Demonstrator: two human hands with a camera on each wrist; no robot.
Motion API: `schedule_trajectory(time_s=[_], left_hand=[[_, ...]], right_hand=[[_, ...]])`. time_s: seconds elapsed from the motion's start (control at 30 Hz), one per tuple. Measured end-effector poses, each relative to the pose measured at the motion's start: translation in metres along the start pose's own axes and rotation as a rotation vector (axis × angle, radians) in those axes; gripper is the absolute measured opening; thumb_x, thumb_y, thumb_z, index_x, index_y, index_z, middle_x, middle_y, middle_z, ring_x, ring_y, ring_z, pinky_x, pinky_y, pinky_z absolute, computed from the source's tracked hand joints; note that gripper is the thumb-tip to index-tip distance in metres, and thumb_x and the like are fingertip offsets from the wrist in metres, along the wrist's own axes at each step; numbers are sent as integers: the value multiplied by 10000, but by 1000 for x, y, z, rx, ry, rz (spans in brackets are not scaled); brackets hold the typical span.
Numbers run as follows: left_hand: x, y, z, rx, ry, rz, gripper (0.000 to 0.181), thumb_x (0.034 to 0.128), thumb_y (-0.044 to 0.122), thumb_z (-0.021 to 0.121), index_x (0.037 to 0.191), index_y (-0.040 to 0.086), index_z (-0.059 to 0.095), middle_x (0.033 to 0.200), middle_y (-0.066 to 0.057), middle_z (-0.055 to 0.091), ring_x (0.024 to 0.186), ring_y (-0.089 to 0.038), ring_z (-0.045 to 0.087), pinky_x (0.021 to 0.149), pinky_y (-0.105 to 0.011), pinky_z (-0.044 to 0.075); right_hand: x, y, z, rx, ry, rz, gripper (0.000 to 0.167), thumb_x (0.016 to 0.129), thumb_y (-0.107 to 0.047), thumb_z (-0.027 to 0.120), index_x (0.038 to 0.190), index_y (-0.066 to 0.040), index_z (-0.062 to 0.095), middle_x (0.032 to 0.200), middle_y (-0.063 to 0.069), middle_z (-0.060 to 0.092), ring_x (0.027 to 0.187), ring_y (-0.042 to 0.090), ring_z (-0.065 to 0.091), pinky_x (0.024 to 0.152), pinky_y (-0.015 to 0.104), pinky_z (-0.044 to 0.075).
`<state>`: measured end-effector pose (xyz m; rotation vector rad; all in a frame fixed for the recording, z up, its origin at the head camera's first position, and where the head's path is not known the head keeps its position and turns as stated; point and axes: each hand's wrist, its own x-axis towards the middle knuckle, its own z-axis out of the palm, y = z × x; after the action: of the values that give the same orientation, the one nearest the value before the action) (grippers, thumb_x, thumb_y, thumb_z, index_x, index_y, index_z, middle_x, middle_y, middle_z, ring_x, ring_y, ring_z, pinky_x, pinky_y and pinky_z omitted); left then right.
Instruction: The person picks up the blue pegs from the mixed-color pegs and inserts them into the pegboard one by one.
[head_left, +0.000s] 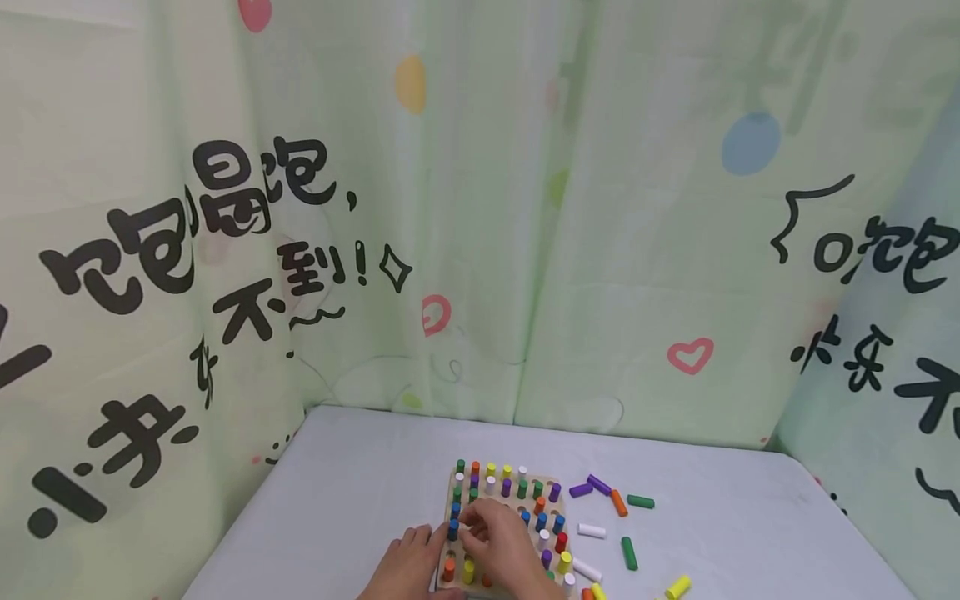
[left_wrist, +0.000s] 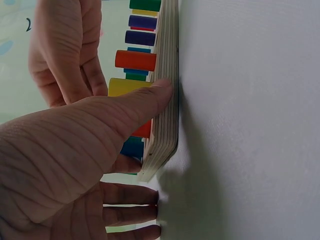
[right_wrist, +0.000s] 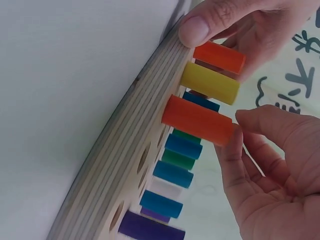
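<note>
In the head view a wooden pegboard (head_left: pixel 442 575) carries rows of coloured pegs. My left hand (head_left: pixel 408 562) grips its near left corner, the thumb along the front edge in the left wrist view and the other fingers by the left side. Above the left part of the board is my right hand (head_left: pixel 501 537), its thumb and index fingertips together beside a blue peg (head_left: pixel 453 530). In the right wrist view an upright orange peg (right_wrist: pixel 197 120) stands before those fingertips and partly hides them; whether they pinch a peg cannot be told.
Loose pegs lie on the white table (head_left: pixel 337 467) right of the board, among them a purple peg (head_left: pixel 598 484), a green peg (head_left: pixel 629 553), a white peg (head_left: pixel 592 531) and a yellow peg (head_left: pixel 678 587). A printed curtain (head_left: pixel 487 208) hangs behind the table.
</note>
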<state>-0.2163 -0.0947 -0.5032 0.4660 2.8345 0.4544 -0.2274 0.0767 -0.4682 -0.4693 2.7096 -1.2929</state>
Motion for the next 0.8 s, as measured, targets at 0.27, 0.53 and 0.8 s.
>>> schedule_trajectory(time_s=[0.27,0.53,0.8], left_hand=[[1,1,0,14,0,-22,850,836,631,746,1414,38,556,1197,-152,614,1106,-319,578,979,-545,512],[0,-1,2,1,-5,-29,876,827,636,747,1434,39,540,1242,-163,603,1149,-337,568,1018,-544,488],[-1,-5,3,-20,36,21,872,836,612,761,1421,3,545,1211,-173,612,1123,-347,578,984,-549,499]], right_hand=[[-18,4,-12,44,-28,24,101,963,-162,719,1031,-86,713,932,-38,665,824,132,633,756,293,585],[-39,9,-24,65,-77,54,150,975,-150,702,1054,-22,694,943,-3,664,805,164,627,730,281,566],[-58,17,-31,-17,-52,91,182,951,-189,733,1025,-25,707,898,-6,650,759,133,591,713,269,564]])
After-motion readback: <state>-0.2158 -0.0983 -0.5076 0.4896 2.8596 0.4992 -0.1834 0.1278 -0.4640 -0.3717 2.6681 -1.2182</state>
